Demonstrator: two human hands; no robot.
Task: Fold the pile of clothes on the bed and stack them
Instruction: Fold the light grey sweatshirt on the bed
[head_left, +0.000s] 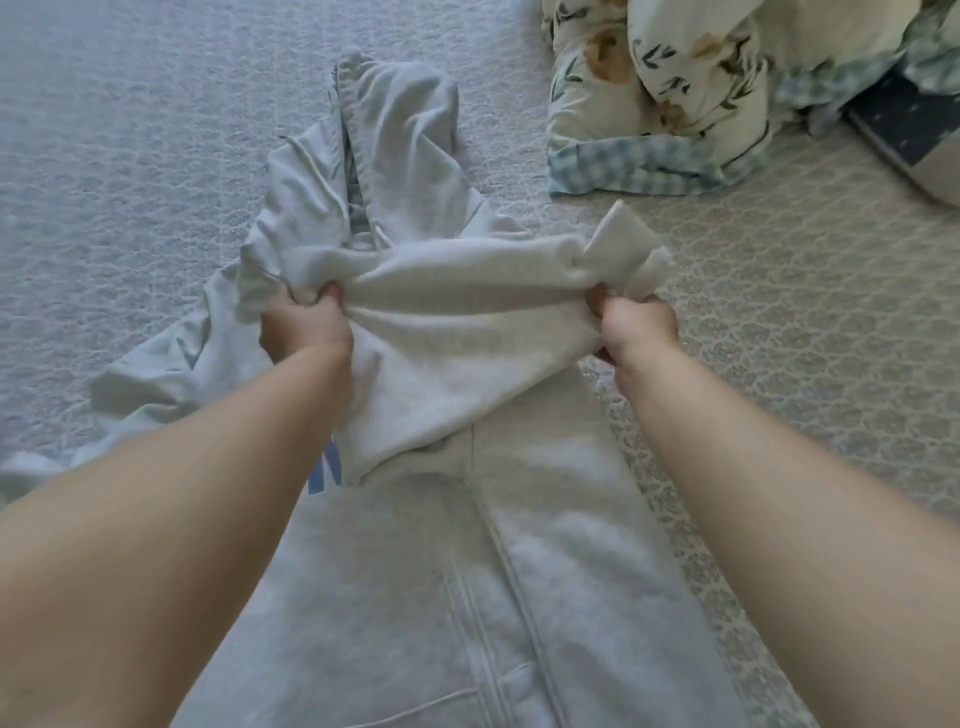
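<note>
A pale grey, soft fleece zip-front hooded sweatshirt (519, 571) lay spread front-up on the textured light bed cover (130, 182), its hood (400, 135) pointing to twelve o'clock and its hem running off the frame at six. Both bare arms reached in from six o'clock. The left hand (306, 327) had its fingers curled tight around the sweatshirt's bunched sleeve (467, 306) near the shoulder, and the right hand (639, 327) pinched the same sleeve near its cuff, holding it stretched across the chest. The fabric looked thick, limp and fairly light, likely to sag between grips, so holding at seams and cuff seemed wise. At one o'clock sat a floral cream pillow with a blue checked edge (665, 104); the dark item beyond it was too blurred to name.
</note>
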